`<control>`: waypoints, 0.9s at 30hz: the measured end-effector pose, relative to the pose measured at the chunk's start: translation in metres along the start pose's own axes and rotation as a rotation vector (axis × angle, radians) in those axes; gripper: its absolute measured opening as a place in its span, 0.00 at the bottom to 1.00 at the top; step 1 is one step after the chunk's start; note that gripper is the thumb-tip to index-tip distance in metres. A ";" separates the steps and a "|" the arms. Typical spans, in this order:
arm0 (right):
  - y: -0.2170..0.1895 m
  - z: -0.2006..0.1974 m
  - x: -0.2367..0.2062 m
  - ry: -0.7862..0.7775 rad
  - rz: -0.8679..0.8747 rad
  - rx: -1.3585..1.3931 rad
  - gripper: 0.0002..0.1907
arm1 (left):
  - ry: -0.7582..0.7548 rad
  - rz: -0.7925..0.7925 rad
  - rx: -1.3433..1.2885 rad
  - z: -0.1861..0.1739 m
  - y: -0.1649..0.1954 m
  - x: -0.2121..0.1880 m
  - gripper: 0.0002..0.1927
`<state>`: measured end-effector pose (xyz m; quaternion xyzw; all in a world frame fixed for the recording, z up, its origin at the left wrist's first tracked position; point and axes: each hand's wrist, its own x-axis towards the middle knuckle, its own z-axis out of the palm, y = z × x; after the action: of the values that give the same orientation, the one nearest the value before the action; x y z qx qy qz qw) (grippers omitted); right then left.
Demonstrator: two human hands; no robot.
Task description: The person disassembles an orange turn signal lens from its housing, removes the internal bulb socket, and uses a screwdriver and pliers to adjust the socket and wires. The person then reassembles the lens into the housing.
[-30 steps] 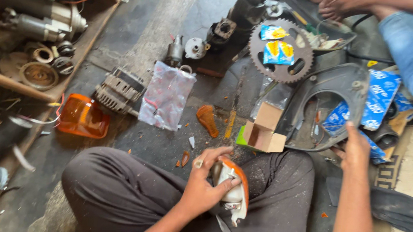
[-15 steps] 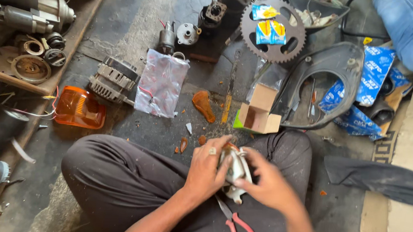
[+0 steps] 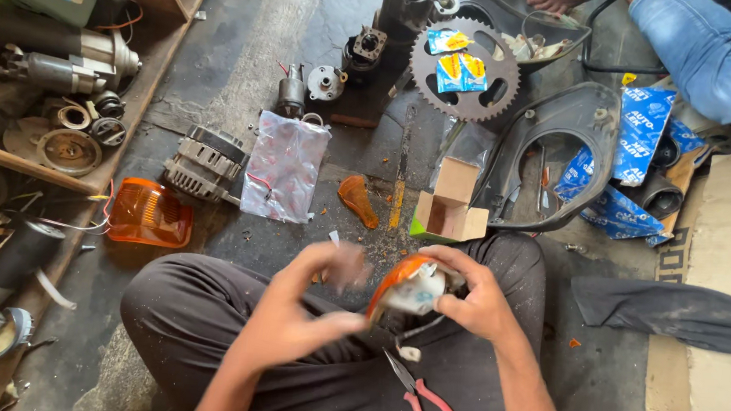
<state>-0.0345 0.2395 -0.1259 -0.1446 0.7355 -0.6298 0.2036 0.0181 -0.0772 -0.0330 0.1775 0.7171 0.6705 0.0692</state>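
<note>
I sit cross-legged on a grimy floor. My right hand [image 3: 472, 296] grips a small orange and white indicator lamp [image 3: 407, 288] above my lap. My left hand [image 3: 308, 311] is blurred just left of the lamp, fingers spread, holding nothing that I can make out. Red-handled pliers [image 3: 423, 400] lie on my trouser leg below the lamp. A small open cardboard box [image 3: 449, 208] stands on the floor just beyond my knees.
An orange lens [image 3: 146, 213], an alternator [image 3: 204, 160] and a clear plastic bag [image 3: 285, 168] lie to the left. A sprocket [image 3: 466, 69], a black cover [image 3: 555, 152] and blue packets [image 3: 630, 158] lie ahead. Another person in jeans [image 3: 714, 51] sits at top right. Shelves of parts [image 3: 49, 98] run along the left.
My right hand came back from the floor at the right and took hold of the lamp. My left hand has let go of it and moved off to the left.
</note>
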 end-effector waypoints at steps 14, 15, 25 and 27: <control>-0.001 0.009 -0.031 0.172 0.120 0.025 0.28 | 0.153 -0.179 -0.122 0.085 -0.089 0.006 0.11; -0.009 0.000 -0.032 0.255 0.100 0.037 0.26 | 0.151 -0.190 -0.103 0.086 -0.091 0.006 0.12; -0.087 -0.063 -0.047 0.658 -0.143 0.045 0.15 | 0.164 -0.318 -0.143 0.088 -0.113 0.017 0.10; -0.092 -0.064 -0.048 0.663 -0.144 0.031 0.15 | 0.181 -0.323 -0.147 0.089 -0.117 0.016 0.09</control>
<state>-0.0274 0.3018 -0.0216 0.0196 0.7399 -0.6665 -0.0892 0.0146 0.0074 -0.1541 -0.0063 0.6885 0.7146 0.1238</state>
